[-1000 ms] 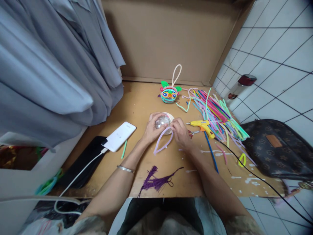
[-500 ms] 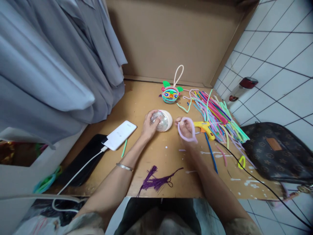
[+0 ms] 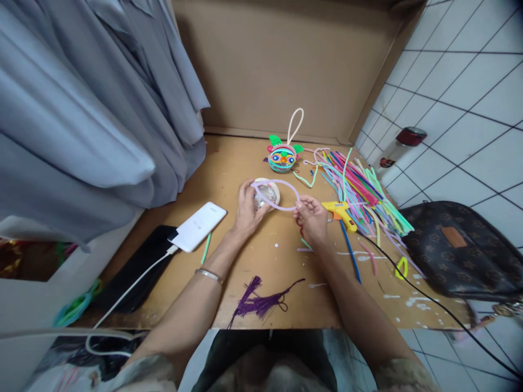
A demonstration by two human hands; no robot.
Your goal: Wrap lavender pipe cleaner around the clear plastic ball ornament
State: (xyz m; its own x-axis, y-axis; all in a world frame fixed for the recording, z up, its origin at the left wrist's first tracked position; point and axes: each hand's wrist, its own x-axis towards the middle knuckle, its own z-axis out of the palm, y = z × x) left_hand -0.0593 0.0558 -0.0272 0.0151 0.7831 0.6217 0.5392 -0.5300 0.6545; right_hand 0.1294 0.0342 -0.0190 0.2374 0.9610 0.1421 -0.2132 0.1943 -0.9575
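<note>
My left hand (image 3: 247,209) is wrapped round a clear ball (image 3: 266,197) with a whitish band on its rim. Between finger and thumb, my right hand (image 3: 314,218) pinches the right end of a lilac pipe-cleaner loop (image 3: 292,188). The loop's left, pointed end lies over the ball by my left fingertips; whether those fingers grip it I cannot tell. Beyond the hands sits a finished-looking colourful ball with a face (image 3: 283,159), green ears and a cream hanging loop. A yellow glue gun (image 3: 342,213) lies just right of my right hand.
Many coloured pipe cleaners (image 3: 359,185) are heaped at the back right of the table (image 3: 229,163), near a bottle (image 3: 398,147) and a brown bag (image 3: 457,250). Purple tassels (image 3: 261,304) lie in front. A white phone (image 3: 201,226) on a cable rests at left; a black cord runs right.
My right hand has turned and brought the lilac loop leftward over the ball. My left hand still holds the ball, now tilted and slightly further left.
</note>
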